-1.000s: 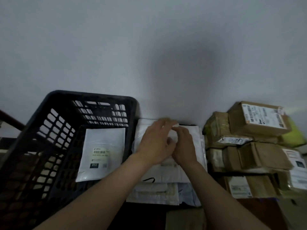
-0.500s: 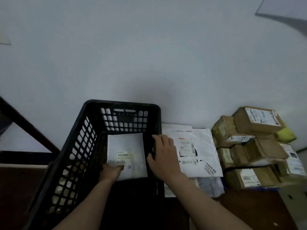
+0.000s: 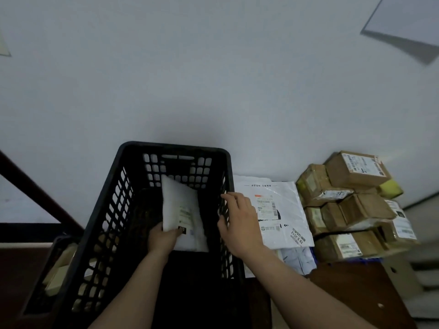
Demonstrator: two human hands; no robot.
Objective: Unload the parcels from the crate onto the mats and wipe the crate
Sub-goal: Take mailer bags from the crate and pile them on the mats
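Item: white flat plastic mailer parcel (image 3: 181, 205), tilted inside black slotted plastic crate (image 3: 173, 146), near edge gripped by left hand (image 3: 162, 238); right hand (image 3: 238, 223), fingers loose, braces three-o'clock rim; best lifted clear of that wall toward white mailer pile (image 3: 282, 224) beyond.

head cam, one wide-angle view | worn on the person's head, faces forward and down toward a wall (image 3: 213, 79) | close above black crate (image 3: 171, 146) | forearms enter at bottom edge | frame centre: left hand (image 3: 164, 238) gripping white parcel (image 3: 180, 203), right hand (image 3: 240, 224) beside
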